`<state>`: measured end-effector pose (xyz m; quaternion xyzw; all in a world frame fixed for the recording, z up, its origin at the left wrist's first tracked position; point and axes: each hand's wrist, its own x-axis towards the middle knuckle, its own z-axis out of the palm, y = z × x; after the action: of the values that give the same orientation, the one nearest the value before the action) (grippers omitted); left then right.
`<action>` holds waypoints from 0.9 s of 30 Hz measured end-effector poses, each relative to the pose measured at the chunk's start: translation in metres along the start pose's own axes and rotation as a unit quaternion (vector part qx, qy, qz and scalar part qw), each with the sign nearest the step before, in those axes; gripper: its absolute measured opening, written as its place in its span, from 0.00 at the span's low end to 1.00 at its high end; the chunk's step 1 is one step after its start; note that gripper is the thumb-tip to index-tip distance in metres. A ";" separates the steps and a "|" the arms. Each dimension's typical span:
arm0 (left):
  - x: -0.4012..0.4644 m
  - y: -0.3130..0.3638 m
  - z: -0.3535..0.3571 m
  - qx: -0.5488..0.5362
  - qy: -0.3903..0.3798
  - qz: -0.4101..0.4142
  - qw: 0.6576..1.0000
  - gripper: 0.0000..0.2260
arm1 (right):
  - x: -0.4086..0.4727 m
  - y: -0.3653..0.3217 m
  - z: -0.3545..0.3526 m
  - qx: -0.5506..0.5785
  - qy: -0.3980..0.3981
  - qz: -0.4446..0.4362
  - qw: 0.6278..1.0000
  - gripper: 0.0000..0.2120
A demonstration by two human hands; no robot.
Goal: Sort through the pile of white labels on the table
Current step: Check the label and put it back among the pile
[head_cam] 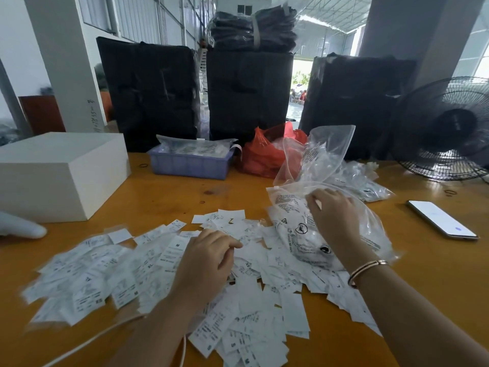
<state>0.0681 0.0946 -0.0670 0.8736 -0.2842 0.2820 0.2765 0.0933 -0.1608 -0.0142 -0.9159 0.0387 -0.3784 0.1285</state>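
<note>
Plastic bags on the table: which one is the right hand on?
The clear printed bag lying on the labels; the right hand rests on it. The red bag and the upright clear bag sit untouched behind.

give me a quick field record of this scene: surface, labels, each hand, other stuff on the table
surface: orange-brown table
labels: white labels spread loose across the near side
left hand: fingers curled, resting on the labels
right hand: on a clear plastic bag, grip unclear
other: white box, blue tray, red bag, phone, fan
</note>
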 end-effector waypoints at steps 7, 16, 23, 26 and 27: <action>0.007 0.012 -0.009 -0.160 0.047 -0.115 0.979 0.16 | -0.056 -0.075 0.006 0.365 -0.188 0.012 0.912 0.07; 0.029 0.019 -0.021 -0.125 -0.136 -0.093 0.978 0.13 | -0.065 -0.076 0.018 0.384 -0.213 -0.020 0.898 0.11; 0.027 0.006 -0.014 -0.130 -0.097 -0.144 0.976 0.08 | -0.066 -0.066 0.034 0.284 -0.209 0.003 0.936 0.11; 0.021 0.003 -0.010 -0.124 -0.085 -0.169 0.974 0.05 | -0.069 -0.062 0.043 0.121 -0.241 -0.080 0.960 0.15; 0.019 0.002 -0.008 -0.125 -0.086 -0.173 0.973 0.06 | -0.070 -0.062 0.044 0.079 -0.259 -0.105 0.957 0.15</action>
<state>0.0768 0.0922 -0.0487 0.8891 -0.1847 0.1158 0.4025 0.0731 -0.0798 -0.0758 -0.9682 -0.1221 -0.1418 0.1660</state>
